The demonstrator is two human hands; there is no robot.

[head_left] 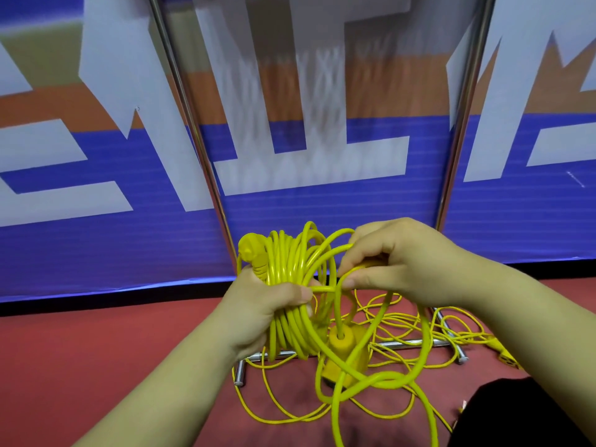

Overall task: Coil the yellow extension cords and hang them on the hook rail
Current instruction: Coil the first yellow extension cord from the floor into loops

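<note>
Yellow cord coil: many loops bunched together, held up off the red floor, between the two hands and closer to the left one.
Left hand: wrapped round the coil from the left side, fingers curled tight on the loops, thumb pressed across the front.
Plug: yellow, sticks up at the top left of the coil, just above the left hand.
Right hand: just to the right of the coil, pinches one strand of cord between thumb and fingers, not on the bunch itself.
Short strand: runs flat from the left thumb to the right thumb.
Big loose loop: drops from the right hand, swings low and curls back under the coil.
Socket block: yellow, right under the coil, with a cord going into a round hole on top; hanging or resting on the floor, cannot tell.
Loose cord on floor: thin yellow loops, all tangled, spread under the hands and off to the right.
Shiny bars: metal feet lying on the red floor, under the tangle.
Second socket end: yellow, on the floor at the far right, well apart from the coil.
Banner: blue, white and orange, stands behind everything.
Shiny poles: two, leaning up in front of the banner.
Black shape: bottom right corner, too dark to tell.
</note>
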